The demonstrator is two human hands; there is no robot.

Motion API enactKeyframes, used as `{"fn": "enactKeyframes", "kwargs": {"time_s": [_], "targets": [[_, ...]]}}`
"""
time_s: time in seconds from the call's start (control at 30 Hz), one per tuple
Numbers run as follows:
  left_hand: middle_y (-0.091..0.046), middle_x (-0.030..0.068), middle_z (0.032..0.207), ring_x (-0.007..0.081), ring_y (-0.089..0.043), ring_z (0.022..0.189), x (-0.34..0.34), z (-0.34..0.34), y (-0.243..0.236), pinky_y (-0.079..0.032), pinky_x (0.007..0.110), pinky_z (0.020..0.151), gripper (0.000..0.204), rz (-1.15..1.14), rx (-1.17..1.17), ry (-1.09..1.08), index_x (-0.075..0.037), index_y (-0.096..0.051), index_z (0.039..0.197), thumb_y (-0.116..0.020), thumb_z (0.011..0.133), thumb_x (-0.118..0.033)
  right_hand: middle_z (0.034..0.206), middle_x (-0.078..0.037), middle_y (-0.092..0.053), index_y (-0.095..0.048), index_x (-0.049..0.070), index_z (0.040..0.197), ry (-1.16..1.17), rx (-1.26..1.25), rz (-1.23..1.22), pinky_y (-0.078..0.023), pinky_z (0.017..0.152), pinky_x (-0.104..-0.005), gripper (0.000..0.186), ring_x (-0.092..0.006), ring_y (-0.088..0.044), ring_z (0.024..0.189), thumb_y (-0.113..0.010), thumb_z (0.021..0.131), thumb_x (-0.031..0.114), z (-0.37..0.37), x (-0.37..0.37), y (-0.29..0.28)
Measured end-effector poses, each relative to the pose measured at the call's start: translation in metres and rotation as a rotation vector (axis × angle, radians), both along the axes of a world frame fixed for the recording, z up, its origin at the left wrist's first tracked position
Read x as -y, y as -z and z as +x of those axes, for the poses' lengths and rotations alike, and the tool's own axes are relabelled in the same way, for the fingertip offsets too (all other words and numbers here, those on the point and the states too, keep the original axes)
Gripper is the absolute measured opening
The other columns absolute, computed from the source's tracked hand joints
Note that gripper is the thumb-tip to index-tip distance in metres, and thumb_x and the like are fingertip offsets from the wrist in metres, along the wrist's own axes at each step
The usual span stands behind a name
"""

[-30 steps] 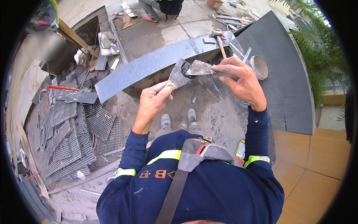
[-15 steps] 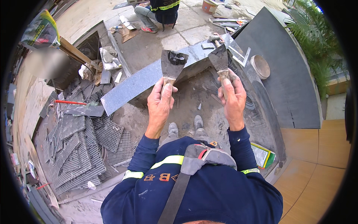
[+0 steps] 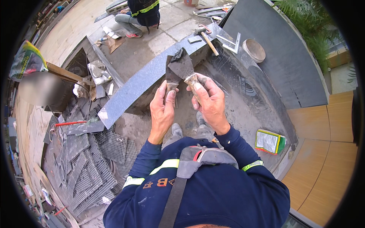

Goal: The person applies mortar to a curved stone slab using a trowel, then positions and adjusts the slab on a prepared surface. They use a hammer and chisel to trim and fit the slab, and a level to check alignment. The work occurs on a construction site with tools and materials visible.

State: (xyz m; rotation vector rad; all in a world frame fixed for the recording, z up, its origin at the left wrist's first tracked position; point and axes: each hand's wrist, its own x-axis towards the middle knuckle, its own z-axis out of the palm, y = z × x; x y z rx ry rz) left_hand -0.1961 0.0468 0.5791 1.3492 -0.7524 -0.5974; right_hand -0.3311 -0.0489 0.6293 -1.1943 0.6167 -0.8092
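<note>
My left hand [image 3: 162,110] is closed around the handle of a putty knife [image 3: 171,77], its blade pointing up. In my right hand [image 3: 211,102] is a second putty knife [image 3: 182,70], gripped by its pale, worn handle and tilted to the left. The right blade crosses in front of the left one, hiding much of it. A dark glossy paste [image 3: 177,56] sits at the top of the overlapping blades. Both tools are held up in front of my chest, above the dusty floor.
Beyond my hands runs a grey stone slab [image 3: 131,89] with a hammer [image 3: 209,42] and a metal square [image 3: 236,46] at its far end. A round bucket [image 3: 254,50] stands right. Mosaic sheets [image 3: 85,163] pile up left. A co-worker [image 3: 141,13] crouches at the back.
My right hand has moved left, bringing its putty knife against the left one, so the separated blades now overlap. The view has shifted, showing more of the bag at right.
</note>
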Motion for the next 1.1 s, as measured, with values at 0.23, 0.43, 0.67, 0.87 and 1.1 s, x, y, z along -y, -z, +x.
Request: {"fn": "enactKeyframes", "kwargs": {"time_s": [0.23, 0.43, 0.67, 0.87, 1.1], "targets": [[-0.072, 0.0062, 0.094, 0.0048, -0.049, 0.059, -0.020, 0.034, -0.009, -0.039, 0.021, 0.053, 0.038, 0.065, -0.188, 0.092, 0.002, -0.067, 0.138, -0.062, 0.107, -0.020, 0.114, -0.007, -0.071, -0.072, 0.005, 0.131, -0.072, -0.117, -0.808, -0.055, 0.078, -0.0275, 0.034, -0.0146, -0.067, 0.091, -0.070, 0.097, 0.007, -0.031, 0.072, -0.047], [-0.071, 0.0072, 0.085, 0.0048, -0.051, 0.057, -0.034, 0.058, -0.028, -0.038, 0.021, 0.047, 0.036, 0.032, -0.301, 0.255, 0.006, -0.071, 0.128, -0.063, 0.102, -0.018, 0.119, -0.007, -0.068, -0.080, 0.012, 0.122, -0.236, -0.253, -1.079, -0.059, 0.091, -0.0371, 0.046, -0.0222, -0.069, 0.106, -0.078, 0.081, -0.008, -0.030, 0.092, -0.060], [-0.070, 0.0040, 0.082, 0.0029, -0.049, 0.056, -0.042, 0.048, -0.027, -0.036, 0.020, 0.047, 0.036, 0.076, -0.273, 0.099, 0.003, -0.071, 0.133, -0.065, 0.104, -0.018, 0.113, -0.004, -0.070, -0.082, 0.020, 0.121, 0.023, -0.500, -1.366, -0.058, 0.082, -0.0349, 0.049, -0.0247, -0.069, 0.099, -0.078, 0.079, -0.005, -0.026, 0.106, -0.077], [-0.069, -0.0008, 0.084, 0.0006, -0.048, 0.062, -0.040, 0.043, -0.022, -0.037, 0.020, 0.054, 0.033, 0.150, -0.007, -0.072, -0.002, -0.073, 0.133, -0.069, 0.103, -0.014, 0.106, 0.000, -0.069, -0.081, 0.017, 0.112, -0.122, -0.650, -1.613, -0.058, 0.074, -0.0380, 0.037, -0.0238, -0.069, 0.094, -0.073, 0.080, -0.001, -0.012, 0.072, -0.093], [-0.072, 0.0008, 0.085, 0.0027, -0.057, 0.070, -0.046, 0.042, -0.019, -0.043, 0.020, 0.061, 0.034, 0.162, 0.097, -0.099, -0.001, -0.073, 0.134, -0.071, 0.103, -0.015, 0.106, 0.000, -0.069, -0.082, 0.018, 0.111, -0.133, -0.608, -1.605, -0.057, 0.074, -0.0384, 0.038, -0.0238, -0.069, 0.094, -0.073, 0.079, 0.001, -0.002, 0.070, -0.094]]}}
